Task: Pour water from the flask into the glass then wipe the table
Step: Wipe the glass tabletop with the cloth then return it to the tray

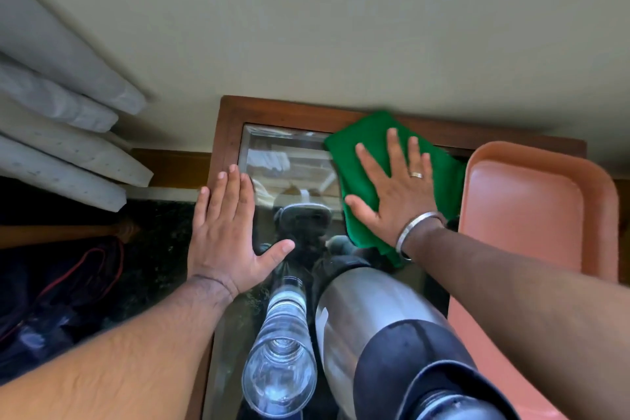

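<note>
Both hands lay flat on a glass-topped table point(227, 133) pushed against a pale wall point(341, 27).

The right hand point(397, 187) pressed, fingers spread, on a green cloth point(361, 143) at the far edge; the left hand point(226, 232) rested flat and released on the table's left rim, grasping nothing. The glass point(279, 361) and steel flask point(368, 314) stood upright side by side at the near edge, mouths up, beside a pink tray point(531, 201). Folded grey bedding point(68, 133) lay to the left.

soft daylight, glare on the glass table point(293, 160), strong wide-angle edge stretching.
</note>
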{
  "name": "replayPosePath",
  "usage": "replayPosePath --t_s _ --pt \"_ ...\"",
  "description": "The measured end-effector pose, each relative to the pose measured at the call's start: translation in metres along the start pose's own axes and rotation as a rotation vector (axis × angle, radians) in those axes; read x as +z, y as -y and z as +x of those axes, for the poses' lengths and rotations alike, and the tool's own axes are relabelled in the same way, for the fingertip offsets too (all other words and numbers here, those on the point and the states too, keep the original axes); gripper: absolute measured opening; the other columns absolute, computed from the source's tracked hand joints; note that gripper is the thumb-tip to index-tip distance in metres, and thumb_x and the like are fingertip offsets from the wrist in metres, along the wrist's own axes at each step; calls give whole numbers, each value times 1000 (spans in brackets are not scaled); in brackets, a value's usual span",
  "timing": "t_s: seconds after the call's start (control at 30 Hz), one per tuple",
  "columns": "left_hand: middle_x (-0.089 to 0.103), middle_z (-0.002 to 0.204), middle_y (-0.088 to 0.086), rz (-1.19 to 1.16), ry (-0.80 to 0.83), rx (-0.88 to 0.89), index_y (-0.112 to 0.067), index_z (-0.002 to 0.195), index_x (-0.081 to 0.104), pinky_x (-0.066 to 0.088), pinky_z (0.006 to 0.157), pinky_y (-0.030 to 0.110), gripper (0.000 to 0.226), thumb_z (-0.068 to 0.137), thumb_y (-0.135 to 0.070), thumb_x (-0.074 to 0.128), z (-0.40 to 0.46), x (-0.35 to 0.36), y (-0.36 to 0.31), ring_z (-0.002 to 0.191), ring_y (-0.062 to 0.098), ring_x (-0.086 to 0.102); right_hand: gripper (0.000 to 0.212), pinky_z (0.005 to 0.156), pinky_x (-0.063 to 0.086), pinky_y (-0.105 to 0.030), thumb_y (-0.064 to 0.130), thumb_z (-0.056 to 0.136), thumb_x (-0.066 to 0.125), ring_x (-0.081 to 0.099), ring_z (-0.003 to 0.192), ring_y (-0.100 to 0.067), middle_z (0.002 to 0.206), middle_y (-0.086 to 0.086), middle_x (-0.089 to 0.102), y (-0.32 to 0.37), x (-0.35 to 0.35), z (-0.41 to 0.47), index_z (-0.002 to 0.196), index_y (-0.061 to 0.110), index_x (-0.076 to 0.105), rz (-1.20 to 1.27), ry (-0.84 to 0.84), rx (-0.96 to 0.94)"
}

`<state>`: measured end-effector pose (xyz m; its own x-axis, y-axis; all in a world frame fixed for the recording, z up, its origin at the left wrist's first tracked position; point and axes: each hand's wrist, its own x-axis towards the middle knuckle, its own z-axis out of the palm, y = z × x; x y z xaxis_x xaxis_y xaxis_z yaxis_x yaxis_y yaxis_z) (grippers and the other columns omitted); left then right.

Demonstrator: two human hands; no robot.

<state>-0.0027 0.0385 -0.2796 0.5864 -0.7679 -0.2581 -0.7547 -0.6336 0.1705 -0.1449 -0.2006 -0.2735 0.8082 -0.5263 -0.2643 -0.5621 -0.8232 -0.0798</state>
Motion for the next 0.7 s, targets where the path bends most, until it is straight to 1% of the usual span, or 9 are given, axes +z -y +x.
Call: replayPosePath --t_s 0.03,0.1,0.2,0.3,0.4,0.5,0.6,0.63,0.7 --pt "17 165 22 -1 1 1 1 156 22 14 122 55 115 82 -86 12 0 0 0 153 35 15 82 117 6 -62 69 80 34 3 147 -49 165 -16 2 5 1 -3 154 39 13 28 5 88" --pt "17 165 22 -3 12 2 1 156 22 13 123 55 114 82 -86 13 -1 -1 0 154 35 15 80 117 7 -60 62 81 37 3 146 -50 164 -19 2 7 2 -17 154 38 15 55 5 81" --pt "16 166 21 2 8 -1 0 156 20 13 123 55 113 82 -86 14 -1 -1 0 154 35 14 77 112 26 -63 50 75 44 22 140 -52 159 -24 22 -9 -3 -32 150 37 31 30 18 -138" --pt "16 166 20 -1 11 -11 0 156 20 15 123 56 114 82 -86 14 0 -2 0 154 34 15 69 103 38 -56 51 80 42 39 127 -46 152 -22 34 -10 -15 -8 147 39 34 -60 -41 -42" --pt "17 166 20 -11 6 -10 1 156 22 17 122 57 114 82 -86 15 0 -1 0 154 34 16 65 104 32 -54 59 88 35 35 129 -45 155 -22 26 26 -22 35 150 42 22 -104 -18 -74" --pt "19 165 21 -34 -10 -5 1 156 23 17 122 56 113 83 -86 17 -1 0 1 153 34 17 64 110 26 -60 57 89 38 29 137 -49 160 -20 22 51 -13 38 150 43 24 -132 13 -461" --pt "20 164 22 -40 -12 -7 2 155 24 17 122 56 114 83 -86 18 0 0 1 153 34 19 63 114 15 -59 57 88 40 27 142 -45 161 -13 25 21 -3 13 149 43 29 -162 44 -727" --pt "20 164 22 -38 -11 -9 2 155 24 17 122 56 114 82 -86 18 0 0 1 152 34 19 64 114 15 -59 58 88 41 27 143 -44 161 -12 26 6 -1 7 149 43 28 -168 58 -732" --pt "20 165 21 -30 -9 -9 1 155 24 16 122 55 114 82 -86 17 0 0 1 153 34 19 68 114 21 -65 61 85 37 25 144 -45 161 -12 24 -17 -3 9 149 43 22 -145 45 -511"
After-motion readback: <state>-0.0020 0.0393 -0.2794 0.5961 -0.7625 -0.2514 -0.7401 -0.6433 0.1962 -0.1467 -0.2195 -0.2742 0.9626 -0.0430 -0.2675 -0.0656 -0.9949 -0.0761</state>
